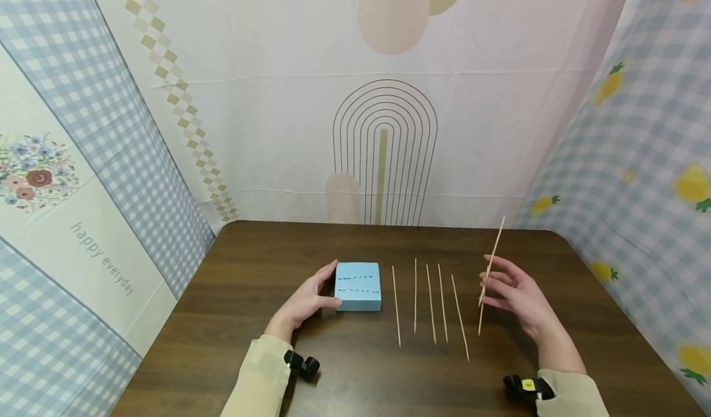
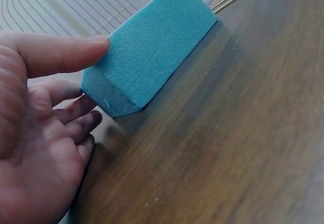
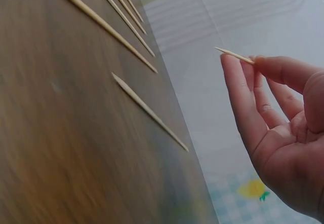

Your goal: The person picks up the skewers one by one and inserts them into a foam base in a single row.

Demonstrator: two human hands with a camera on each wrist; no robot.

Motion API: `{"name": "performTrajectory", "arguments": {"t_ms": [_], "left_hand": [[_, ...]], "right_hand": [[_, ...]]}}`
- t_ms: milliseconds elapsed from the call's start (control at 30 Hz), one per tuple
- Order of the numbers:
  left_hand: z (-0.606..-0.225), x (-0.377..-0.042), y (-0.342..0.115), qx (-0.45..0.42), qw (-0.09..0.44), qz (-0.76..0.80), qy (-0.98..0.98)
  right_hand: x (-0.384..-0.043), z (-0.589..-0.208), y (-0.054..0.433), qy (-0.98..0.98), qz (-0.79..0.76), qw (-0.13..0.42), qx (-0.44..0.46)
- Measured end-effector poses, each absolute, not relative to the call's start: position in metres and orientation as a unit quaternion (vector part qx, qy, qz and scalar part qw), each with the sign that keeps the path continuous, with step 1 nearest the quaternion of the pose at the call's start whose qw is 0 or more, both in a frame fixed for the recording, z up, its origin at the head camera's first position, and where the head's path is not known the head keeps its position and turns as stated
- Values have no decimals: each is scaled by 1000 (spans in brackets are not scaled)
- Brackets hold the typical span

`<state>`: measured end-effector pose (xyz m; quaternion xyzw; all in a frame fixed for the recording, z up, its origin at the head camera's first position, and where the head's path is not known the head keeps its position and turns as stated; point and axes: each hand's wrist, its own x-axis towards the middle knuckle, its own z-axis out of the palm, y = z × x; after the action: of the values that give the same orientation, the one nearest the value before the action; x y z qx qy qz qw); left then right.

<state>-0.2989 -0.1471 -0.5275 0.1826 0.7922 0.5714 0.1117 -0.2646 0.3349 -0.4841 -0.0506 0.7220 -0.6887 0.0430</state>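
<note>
My left hand (image 1: 304,295) grips the left end of a light blue foam block (image 1: 358,284) lying on the table, its top bearing two rows of small dark marks. Thumb and fingers sit at separate corners of the block (image 2: 157,46). Between thumb and fingertips, my right hand (image 1: 516,297) pinches a thin bamboo skewer (image 1: 497,237), raised and tilted. Its pointed tip shows beyond the fingers in the right wrist view. Another skewer (image 3: 149,112) lies on the table below that hand. Several more skewers (image 1: 431,303) lie in a spaced row between block and right hand.
The dark brown wooden table (image 1: 361,374) ends at a pale patterned cloth (image 1: 278,127) behind it. Checked cloths hang at both sides. Each wrist wears a small black camera (image 1: 302,364).
</note>
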Motion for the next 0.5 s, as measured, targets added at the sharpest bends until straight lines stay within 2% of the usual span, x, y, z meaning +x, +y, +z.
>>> {"name": "performTrajectory", "arguments": {"t_ms": [500], "left_hand": [[-527,-299,-146,183,104,560,802]], "right_hand": [[-270,-473,239,705,-705,16,-81]]}}
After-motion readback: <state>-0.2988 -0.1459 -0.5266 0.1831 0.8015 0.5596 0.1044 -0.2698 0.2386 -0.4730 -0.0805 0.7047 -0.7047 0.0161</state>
